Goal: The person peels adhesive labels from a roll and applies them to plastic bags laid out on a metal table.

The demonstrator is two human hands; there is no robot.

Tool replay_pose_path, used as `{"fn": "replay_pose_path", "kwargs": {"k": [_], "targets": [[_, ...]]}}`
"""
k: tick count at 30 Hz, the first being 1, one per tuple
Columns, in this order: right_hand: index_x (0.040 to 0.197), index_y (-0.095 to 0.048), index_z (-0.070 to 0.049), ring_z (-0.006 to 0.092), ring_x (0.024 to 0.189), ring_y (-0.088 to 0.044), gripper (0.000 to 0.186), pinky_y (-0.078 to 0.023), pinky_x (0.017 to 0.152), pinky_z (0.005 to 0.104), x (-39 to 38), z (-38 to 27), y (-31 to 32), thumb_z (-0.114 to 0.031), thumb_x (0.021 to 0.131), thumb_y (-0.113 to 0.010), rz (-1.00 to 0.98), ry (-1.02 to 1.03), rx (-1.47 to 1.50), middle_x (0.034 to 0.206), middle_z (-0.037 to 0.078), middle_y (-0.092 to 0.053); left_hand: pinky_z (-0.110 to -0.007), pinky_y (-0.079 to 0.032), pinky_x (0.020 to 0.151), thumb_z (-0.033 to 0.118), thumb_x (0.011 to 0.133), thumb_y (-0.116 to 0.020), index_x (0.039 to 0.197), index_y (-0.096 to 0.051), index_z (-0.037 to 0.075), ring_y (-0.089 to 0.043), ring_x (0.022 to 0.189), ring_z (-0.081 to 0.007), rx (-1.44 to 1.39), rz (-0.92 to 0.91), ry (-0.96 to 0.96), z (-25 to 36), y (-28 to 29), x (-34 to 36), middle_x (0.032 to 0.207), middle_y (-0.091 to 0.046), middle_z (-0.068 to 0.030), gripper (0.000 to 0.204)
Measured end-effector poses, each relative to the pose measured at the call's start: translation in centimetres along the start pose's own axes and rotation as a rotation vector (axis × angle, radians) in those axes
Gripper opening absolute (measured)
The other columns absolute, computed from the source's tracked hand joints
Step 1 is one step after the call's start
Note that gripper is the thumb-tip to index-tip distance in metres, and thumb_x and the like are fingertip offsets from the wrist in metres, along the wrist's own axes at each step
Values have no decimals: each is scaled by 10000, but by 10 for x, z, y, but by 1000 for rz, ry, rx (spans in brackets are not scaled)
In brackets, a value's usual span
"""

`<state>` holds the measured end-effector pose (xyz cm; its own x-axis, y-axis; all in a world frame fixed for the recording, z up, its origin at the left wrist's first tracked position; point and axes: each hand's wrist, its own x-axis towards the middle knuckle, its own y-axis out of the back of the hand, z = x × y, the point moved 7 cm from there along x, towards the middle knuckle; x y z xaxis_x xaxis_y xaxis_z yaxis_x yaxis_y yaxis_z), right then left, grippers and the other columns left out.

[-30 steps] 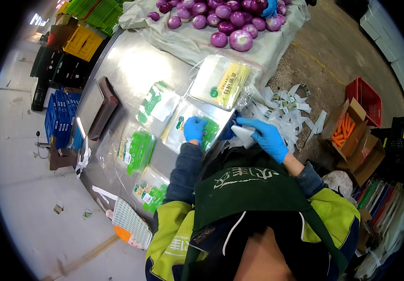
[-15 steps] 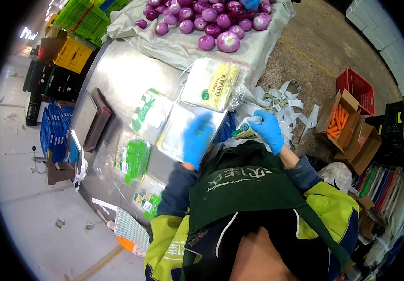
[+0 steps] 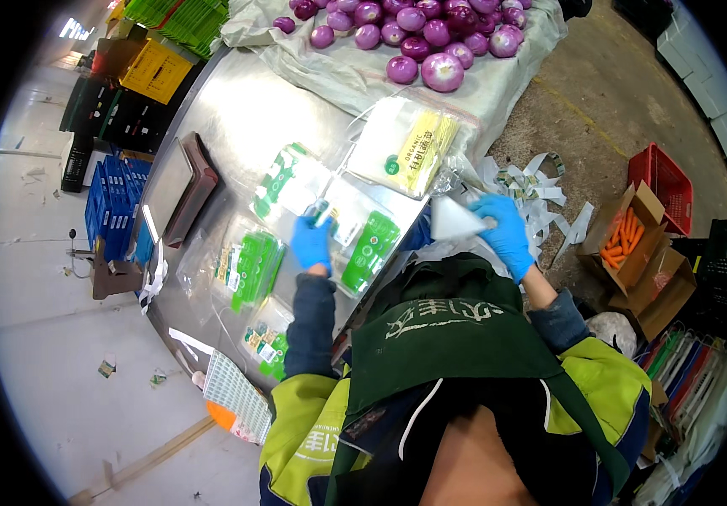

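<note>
- Person's right hand [image 3: 507,234]: clamped on a white sheet [image 3: 455,221], which projects from its left side.
- Left hand [image 3: 310,244]: grip cannot be told.
- Green-printed bags [image 3: 372,251]: just right of the left hand, on the surface [image 3: 233,105].
- Yellow-printed bags [image 3: 404,148]: beyond and between both hands.

Table [image 3: 227,135], metal, smooth silvery top, rounded left edge. Directly on it: one off-white sheet [image 3: 330,83], creased, at the far end, beneath a heap of red onions [image 3: 442,73]; one stack of yellow-panelled clear bags [image 3: 389,143], just short of the sheet; one stack of green-panelled clear bags [image 3: 369,249], nearer the wearer; further green-printed bags [image 3: 255,266], to its left; one grey-topped, brown-sided slab [image 3: 196,187], near the left edge.
</note>
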<state>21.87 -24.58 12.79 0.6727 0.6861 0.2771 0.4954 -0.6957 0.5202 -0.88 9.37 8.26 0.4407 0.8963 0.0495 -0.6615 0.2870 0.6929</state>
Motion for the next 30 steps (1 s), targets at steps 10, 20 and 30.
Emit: {"fn": "replay_pose_path", "kwargs": {"k": [10,20,30], "targets": [[1047,-716,-90,228,917,-678,299,-513,818,287,-12,-44,-12,-62,750,-704,-350,-496,245,1053,115,-709,-406,-435,906,334,668,-837,1115,-576,-1,-540,1068,-331,299,-44,-191,39,-85,-41,1078,-596,-166,617],[1075,-722,-119,251,884,-673,326,-515,812,310,-13,-66,-7,-33,764,-680,65,-30,175,1000,87,-709,-346,-540,650,152,769,-698,782,-721,-10,-656,636,-235,-78,-813,161,-29,-83,47,709,-694,-163,164],[905,-729,-123,249,890,-615,234,-467,850,348,-14,-36,11,-91,673,-741,-57,-240,15,951,45,-690,-310,-426,1011,23,855,-618,1324,-530,92,-526,1148,-184,-142,-425,-628,108,-47,-12,1231,-563,-87,482]]}}
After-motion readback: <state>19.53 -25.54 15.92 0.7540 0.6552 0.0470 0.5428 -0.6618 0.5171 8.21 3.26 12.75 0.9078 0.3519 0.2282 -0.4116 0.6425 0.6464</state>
